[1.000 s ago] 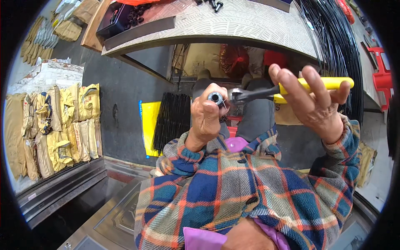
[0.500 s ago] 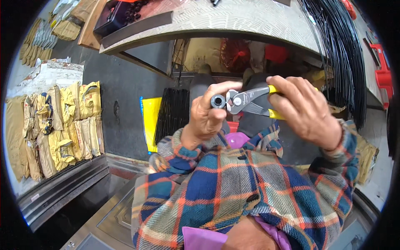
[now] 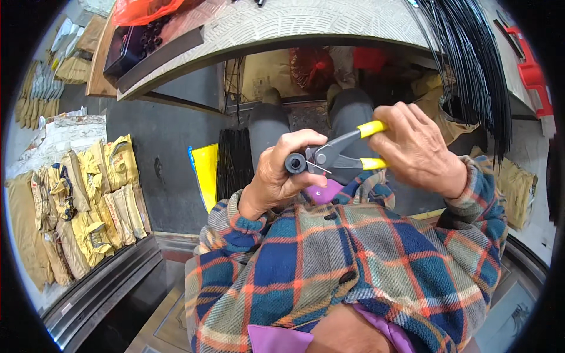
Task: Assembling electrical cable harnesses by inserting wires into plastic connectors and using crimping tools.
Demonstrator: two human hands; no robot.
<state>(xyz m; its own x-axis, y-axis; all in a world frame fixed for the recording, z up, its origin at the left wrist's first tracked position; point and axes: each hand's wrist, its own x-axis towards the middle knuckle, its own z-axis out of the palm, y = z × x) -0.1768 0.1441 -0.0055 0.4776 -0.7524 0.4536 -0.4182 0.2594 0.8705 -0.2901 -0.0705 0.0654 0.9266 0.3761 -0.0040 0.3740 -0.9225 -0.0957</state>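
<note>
With the left hand (image 3: pixel 271 176), pinches a dark, hollow-ended cylinder (image 3: pixel 295 163) between thumb and curled fingers, open end turned up to view. With the right hand (image 3: pixel 415 150), wraps fingers around the yellow grips (image 3: pixel 372 128) of a pair of pliers (image 3: pixel 322 158), handles spread apart, head pointing left and just beside the cylinder. Holds both pieces near the middle of the scene, on the near side of the pale bench (image 3: pixel 282 26). Shows a thin, pale strand (image 3: pixel 318 169) slanting across the head of the pliers, close to the cylinder; cannot tell from this angle its fixing, or any bite of the jaws on it. Appears to be at the step of setting the pliers to the cylinder or to that strand. Seems to call next for a steady left grip, careful placing of the jaws clear of the left thumb, then a firm right-hand squeeze. Left of the left hand: black strips (image 3: pixel 233 159) beside a flat yellow sheet (image 3: pixel 205 170). At far right, draped over the bench end: a long black sheaf (image 3: pixel 482 88).
</note>
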